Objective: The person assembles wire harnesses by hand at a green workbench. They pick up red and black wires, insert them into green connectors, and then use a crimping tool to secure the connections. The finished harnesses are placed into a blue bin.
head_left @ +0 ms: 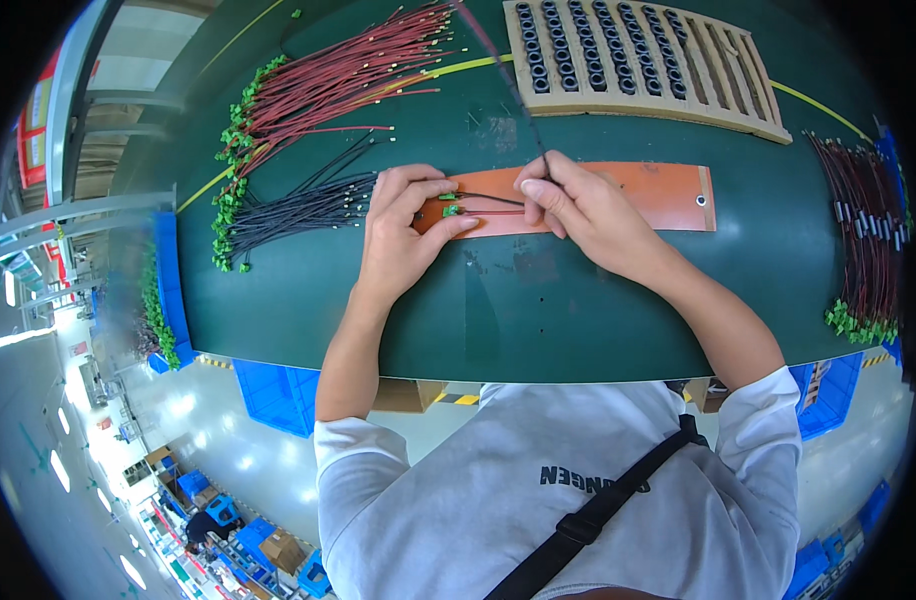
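An orange strip-shaped board point(668, 195) lies across the green table. At its left end my left hand point(398, 225) is closed, with two small green connectors point(451, 210) side by side between thumb and index finger. A black wire and a red wire point(498, 212) run from these connectors to the right over the board. My right hand point(588, 210) pinches the wires above the middle of the board. From its fingers a dark, twisted-looking length of wire point(518, 95) rises away toward the far edge; its far end is out of view.
Red wires point(348, 85) with green connectors lie in a bundle at the far left, black wires point(298, 212) nearer. A slotted tray point(628, 100) of dark cylindrical parts stands at the far right. Finished-looking dark red wire bundles point(868, 230) lie at the right edge. Blue bins point(278, 395) stand below the table.
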Tool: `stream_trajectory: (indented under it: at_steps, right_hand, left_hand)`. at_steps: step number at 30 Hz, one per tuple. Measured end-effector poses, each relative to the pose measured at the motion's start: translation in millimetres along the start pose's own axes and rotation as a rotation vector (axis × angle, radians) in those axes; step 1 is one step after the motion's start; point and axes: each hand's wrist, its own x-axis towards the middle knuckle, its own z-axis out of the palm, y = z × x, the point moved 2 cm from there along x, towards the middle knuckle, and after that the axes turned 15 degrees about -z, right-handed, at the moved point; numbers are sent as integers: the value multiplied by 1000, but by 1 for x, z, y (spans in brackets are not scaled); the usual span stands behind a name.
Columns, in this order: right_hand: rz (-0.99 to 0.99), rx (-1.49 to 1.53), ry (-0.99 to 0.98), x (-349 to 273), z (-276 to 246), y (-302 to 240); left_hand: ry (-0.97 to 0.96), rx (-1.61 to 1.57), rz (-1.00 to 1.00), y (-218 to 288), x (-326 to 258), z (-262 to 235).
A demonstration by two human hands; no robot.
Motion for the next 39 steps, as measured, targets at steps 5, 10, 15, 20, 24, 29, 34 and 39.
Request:
stream_trajectory:
  at_steps: [5,10,15,20,24,29,34,39]
  right_hand:
    - [-138,-241,-77,1,2,4]
    - [-201,-296,-86,-5,3,-3]
    - [-101,-250,-127,-5,5,-7]
    - [-205,-273,-35,-8,4,-3]
    - [-427,-458,66,-10,0,13]
    - [281,495,143,-6,4,2]
    - [365,655,228,-7,4,2]
    - [360,667,211,-6,4,7]
  left_hand:
    - [299,398,646,39,0,-12]
    - [244,583,757,69,32,-4]
    - [363,543,651,14,59,-41]
    - [289,642,513,1,53,-57]
    - [-131,-7,-150,2,30,-62]
    - [-348,-1010,-598,23,-7,-31]
    - [-360,-1206,-565,43,-13,14]
    - [-234,-1037,-402,44,-16,28]
